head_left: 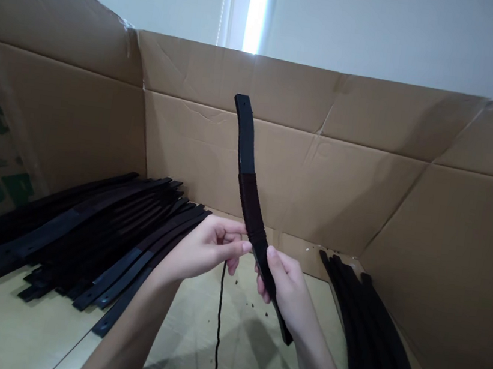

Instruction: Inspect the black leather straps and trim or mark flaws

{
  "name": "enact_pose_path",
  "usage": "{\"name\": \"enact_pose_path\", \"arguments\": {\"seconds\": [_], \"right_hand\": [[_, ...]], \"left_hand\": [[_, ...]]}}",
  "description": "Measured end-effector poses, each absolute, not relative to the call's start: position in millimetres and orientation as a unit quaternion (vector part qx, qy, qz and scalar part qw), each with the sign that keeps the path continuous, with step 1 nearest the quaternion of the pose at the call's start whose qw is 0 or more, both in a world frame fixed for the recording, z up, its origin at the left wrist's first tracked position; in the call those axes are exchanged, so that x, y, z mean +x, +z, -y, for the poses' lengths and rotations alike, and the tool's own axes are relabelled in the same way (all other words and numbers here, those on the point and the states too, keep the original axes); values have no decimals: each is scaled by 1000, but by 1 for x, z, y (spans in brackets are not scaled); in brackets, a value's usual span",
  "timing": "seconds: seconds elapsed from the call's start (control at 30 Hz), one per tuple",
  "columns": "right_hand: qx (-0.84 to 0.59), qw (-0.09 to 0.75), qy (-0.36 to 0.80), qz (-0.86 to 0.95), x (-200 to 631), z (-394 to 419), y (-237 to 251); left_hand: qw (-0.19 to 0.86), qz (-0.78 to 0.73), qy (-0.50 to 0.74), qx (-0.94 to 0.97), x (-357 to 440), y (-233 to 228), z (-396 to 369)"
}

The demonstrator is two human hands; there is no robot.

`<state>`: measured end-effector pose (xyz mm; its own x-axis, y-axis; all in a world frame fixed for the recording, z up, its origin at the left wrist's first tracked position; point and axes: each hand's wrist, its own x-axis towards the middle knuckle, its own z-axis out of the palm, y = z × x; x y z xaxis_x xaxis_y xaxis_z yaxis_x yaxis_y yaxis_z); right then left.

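So on the far left there's a big pile of black strips (85, 236) lying flat against the cardboard wall (56, 111). Next over, the left hand (204, 251) has its fingertips pinched on a thin black cord (219, 320) that hangs down from the strip being worked on. That curved black strip (249, 197) stands nearly upright, its middle wrapped in dark cord, with the right hand (287, 290) closed round its lower end. Far right, a smaller bundle of strips (371, 340).
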<state>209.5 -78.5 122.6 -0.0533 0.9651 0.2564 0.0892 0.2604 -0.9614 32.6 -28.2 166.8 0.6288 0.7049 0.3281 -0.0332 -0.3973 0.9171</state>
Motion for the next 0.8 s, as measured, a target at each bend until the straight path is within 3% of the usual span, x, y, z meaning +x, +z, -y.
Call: {"name": "enact_pose_path", "arguments": {"seconds": [0.2,0.4,0.6,0.8], "right_hand": [[-332,527,578,528,205,80,120],[-188,439,735,481,199,79,118],[-286,502,635,513,202,79,122],[-411,578,372,599,203,76,123]], "left_hand": [[578,-165,336,725,30,162,22],[607,-181,376,677,38,159,23],[528,-235,445,685,43,166,32],[451,-295,440,718,45,166,34]]}}
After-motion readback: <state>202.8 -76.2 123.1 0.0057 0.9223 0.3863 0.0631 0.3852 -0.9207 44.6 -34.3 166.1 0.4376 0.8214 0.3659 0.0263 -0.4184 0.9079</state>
